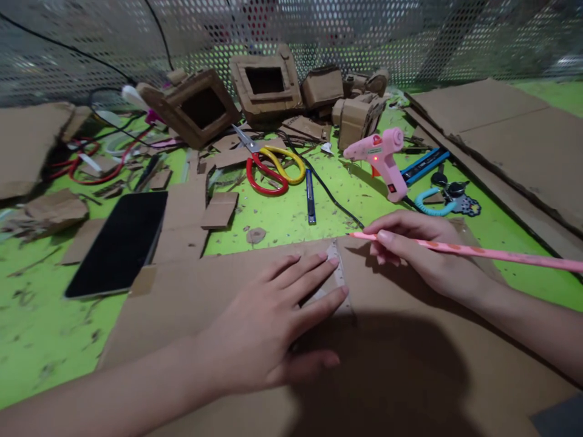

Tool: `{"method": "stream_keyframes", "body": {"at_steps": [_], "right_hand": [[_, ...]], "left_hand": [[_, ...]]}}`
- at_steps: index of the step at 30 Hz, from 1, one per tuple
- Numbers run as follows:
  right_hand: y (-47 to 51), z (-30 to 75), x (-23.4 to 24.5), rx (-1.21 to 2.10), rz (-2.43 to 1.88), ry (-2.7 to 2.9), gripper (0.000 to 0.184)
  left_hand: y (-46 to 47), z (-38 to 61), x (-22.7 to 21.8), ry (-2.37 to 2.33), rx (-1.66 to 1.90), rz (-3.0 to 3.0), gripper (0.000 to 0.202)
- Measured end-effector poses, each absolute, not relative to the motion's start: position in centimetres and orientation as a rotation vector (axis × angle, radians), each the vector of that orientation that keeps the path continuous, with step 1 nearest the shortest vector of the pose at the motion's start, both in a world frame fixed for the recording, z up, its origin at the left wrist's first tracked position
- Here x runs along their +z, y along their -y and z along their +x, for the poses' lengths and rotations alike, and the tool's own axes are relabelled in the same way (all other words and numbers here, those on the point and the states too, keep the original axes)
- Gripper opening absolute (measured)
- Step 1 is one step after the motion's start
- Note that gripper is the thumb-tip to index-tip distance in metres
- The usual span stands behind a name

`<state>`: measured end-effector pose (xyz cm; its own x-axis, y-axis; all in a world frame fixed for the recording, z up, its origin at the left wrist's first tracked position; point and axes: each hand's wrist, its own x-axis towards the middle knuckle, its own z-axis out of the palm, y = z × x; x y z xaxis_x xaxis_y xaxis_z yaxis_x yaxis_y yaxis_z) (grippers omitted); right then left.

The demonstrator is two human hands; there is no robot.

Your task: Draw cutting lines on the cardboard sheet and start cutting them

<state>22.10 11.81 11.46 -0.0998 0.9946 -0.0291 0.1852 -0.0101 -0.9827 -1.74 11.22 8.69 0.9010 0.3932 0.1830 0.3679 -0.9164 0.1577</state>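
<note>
Clock positions are taken from the left hand [277, 321]. This hand lies on the cardboard sheet [195, 297], fingers spread and flat, grasping nothing; its fingertips bear on the clear ruler [340, 276] at 1 o'clock. The right hand [421, 252], at 2 o'clock, pinches the pink pencil [478, 250] between thumb and fingers. The pencil point sits just beside the ruler's far end, near the sheet's far edge; contact cannot be confirmed. Step in hand, as judged: setting the ruler for a marked line. The next move calls for steady left-hand pressure and the point lowered against the ruler's edge. Beyond the sheet: phone [118, 243] at 10 o'clock, utility knife [310, 197] and scissors [273, 167] at 12, glue gun [387, 164] at 1. Farthest, cardboard frame [266, 91] at 12.
</note>
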Motion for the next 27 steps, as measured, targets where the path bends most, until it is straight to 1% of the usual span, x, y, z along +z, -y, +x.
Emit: {"method": "stream_keyframes", "body": {"at_steps": [7,10,13,16,18,20,27], "right_hand": [[-11.7,22.1,12.1,1.128,-1.419,1.607,0.017],[-11.5,22.1,12.3,1.064,-1.416,1.713,0.013],[-10.8,22.4,12.1,1.068,-1.327,1.829,0.009],[-10.2,22.7,11.7,1.238,-1.170,1.961,0.009],[-10.0,22.9,11.4,1.294,-1.077,2.089,0.011],[-9.9,23.0,11.2,1.254,-1.012,2.193,0.012],[-10.0,23.0,10.9,1.117,-0.998,2.347,0.013]], "left_hand": [[-11.2,-1.7,8.6,-0.584,0.349,2.956,0.061],[-11.2,-1.8,8.6,-0.589,0.346,2.958,0.060],[-11.2,-1.8,8.6,-0.591,0.335,2.962,0.061],[-11.2,-1.9,8.7,-0.586,0.340,2.945,0.062],[-11.1,-1.9,8.8,-0.593,0.338,2.929,0.061],[-11.1,-1.9,8.8,-0.602,0.326,2.921,0.060],[-11.1,-1.9,8.7,-0.620,0.333,2.911,0.059]]}}
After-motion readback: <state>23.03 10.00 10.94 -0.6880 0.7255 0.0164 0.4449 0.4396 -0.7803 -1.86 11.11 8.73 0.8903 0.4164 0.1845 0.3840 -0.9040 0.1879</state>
